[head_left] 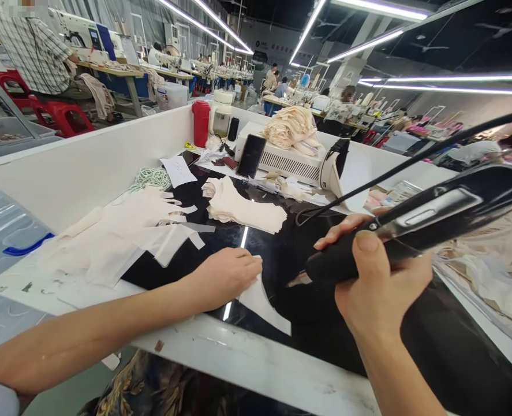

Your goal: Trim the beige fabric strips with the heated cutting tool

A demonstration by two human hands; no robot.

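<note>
My left hand (pixel 230 277) is closed on the upper end of a pale fabric piece (pixel 262 306) that lies on the glossy black work surface (pixel 316 323). In my right hand (pixel 374 283) is a thick black corded hand tool (pixel 429 214) with a silver plate on its side. Its pointed metal tip (pixel 299 280) faces the fabric piece and is apart from it, just above the black surface. Beyond my hands lies a stack of cut pale fabric pieces (pixel 245 207). A larger heap of pale fabric (pixel 104 237) spreads out on the left.
White walls (pixel 86 167) edge the table. At the back stand a red bottle (pixel 201 124), a phone (pixel 251 156) and a white box (pixel 281 162) topped with folded fabric (pixel 292 130). The tool's black cable (pixel 407 159) arches over the right side. People sit at sewing machines beyond.
</note>
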